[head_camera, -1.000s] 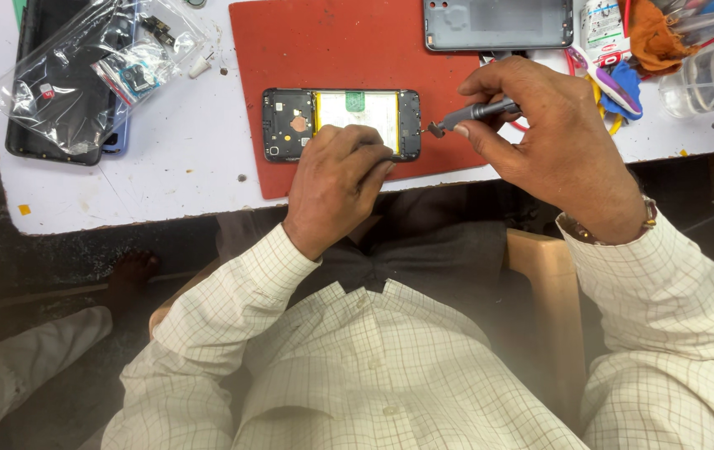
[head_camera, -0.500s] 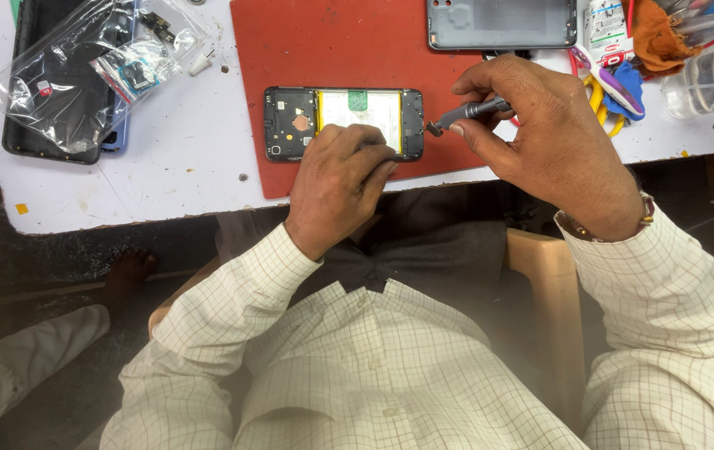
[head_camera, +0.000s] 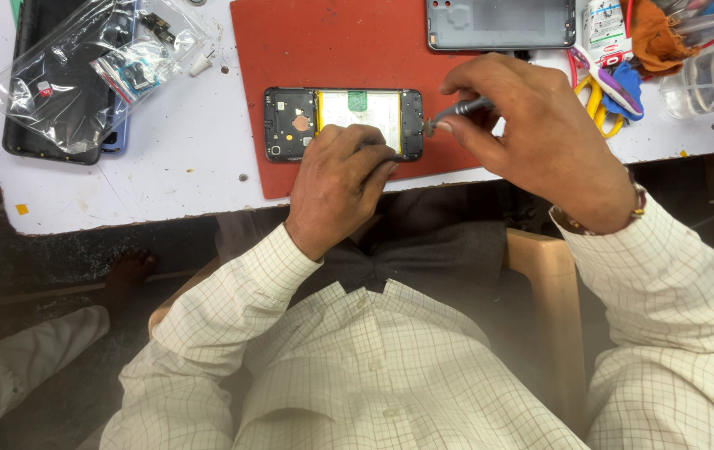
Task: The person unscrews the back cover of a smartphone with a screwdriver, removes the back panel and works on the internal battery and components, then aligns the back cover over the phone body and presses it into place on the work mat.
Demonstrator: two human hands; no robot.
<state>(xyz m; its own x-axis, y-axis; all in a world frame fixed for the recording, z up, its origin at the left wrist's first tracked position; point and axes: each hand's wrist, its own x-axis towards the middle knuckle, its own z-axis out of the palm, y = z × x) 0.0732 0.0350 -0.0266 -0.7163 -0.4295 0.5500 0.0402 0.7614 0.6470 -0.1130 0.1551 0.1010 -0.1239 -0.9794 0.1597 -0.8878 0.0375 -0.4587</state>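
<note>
An opened phone [head_camera: 324, 117] with its back off lies on a red mat [head_camera: 332, 42], showing a pale battery and black circuit boards. My left hand [head_camera: 336, 179] rests on the phone's near edge and holds it down with curled fingers. In my right hand [head_camera: 540, 133] is a small grey screwdriver [head_camera: 457, 112], pinched between thumb and fingers. Its tip sits at the phone's right end.
The phone's grey back cover [head_camera: 499, 23] lies at the mat's far edge. A clear bag of parts [head_camera: 90, 71] covers a dark phone at the left. Yellow-handled scissors [head_camera: 594, 100], an orange cloth [head_camera: 653, 29] and a clear bottle [head_camera: 711, 79] crowd the right. The white table's [head_camera: 165, 183] edge is near.
My right hand has brought the screwdriver tip down and left, onto the phone's right end. My left hand stays on the phone.
</note>
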